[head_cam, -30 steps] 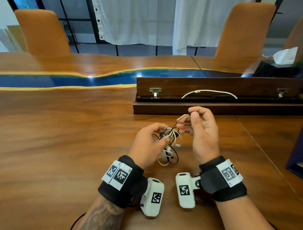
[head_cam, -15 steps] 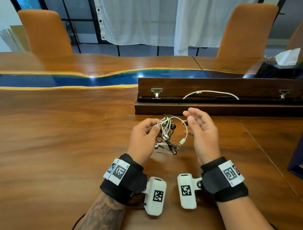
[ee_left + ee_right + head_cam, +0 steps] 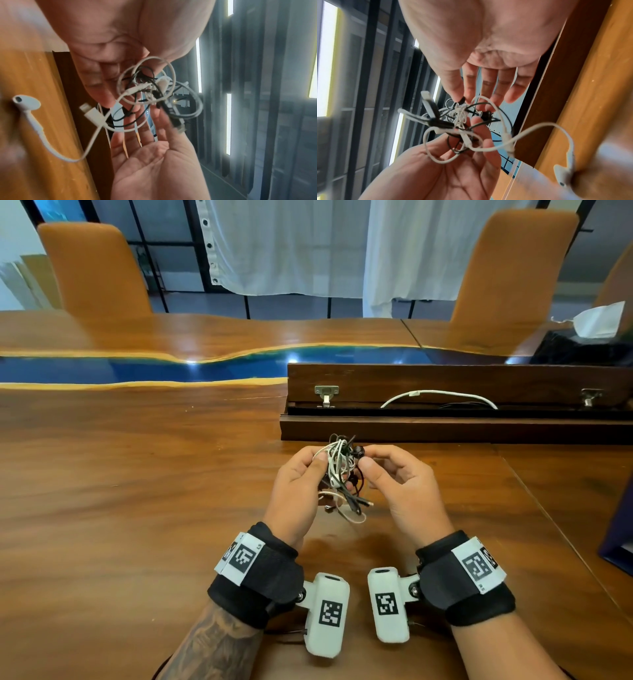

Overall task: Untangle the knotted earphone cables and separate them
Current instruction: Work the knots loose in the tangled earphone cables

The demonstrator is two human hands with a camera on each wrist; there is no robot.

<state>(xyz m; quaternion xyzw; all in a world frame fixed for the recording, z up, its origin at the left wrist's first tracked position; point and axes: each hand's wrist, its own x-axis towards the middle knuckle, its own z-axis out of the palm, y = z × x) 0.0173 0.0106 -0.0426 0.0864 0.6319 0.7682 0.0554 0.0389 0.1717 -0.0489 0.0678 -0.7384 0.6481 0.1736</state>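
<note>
Above the wooden table (image 3: 137,508), the left hand (image 3: 294,494) grips a tangle of white and black earphone cables (image 3: 339,470); the right hand (image 3: 397,487) pinches a black earbud (image 3: 358,452). Pulling hard could tighten knots.

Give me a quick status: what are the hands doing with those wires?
Left hand grips the tangle of white and black earphone cables. Right hand pinches a black strand at its top. Still knotted. White earbud dangles free; nothing in the way.
</note>
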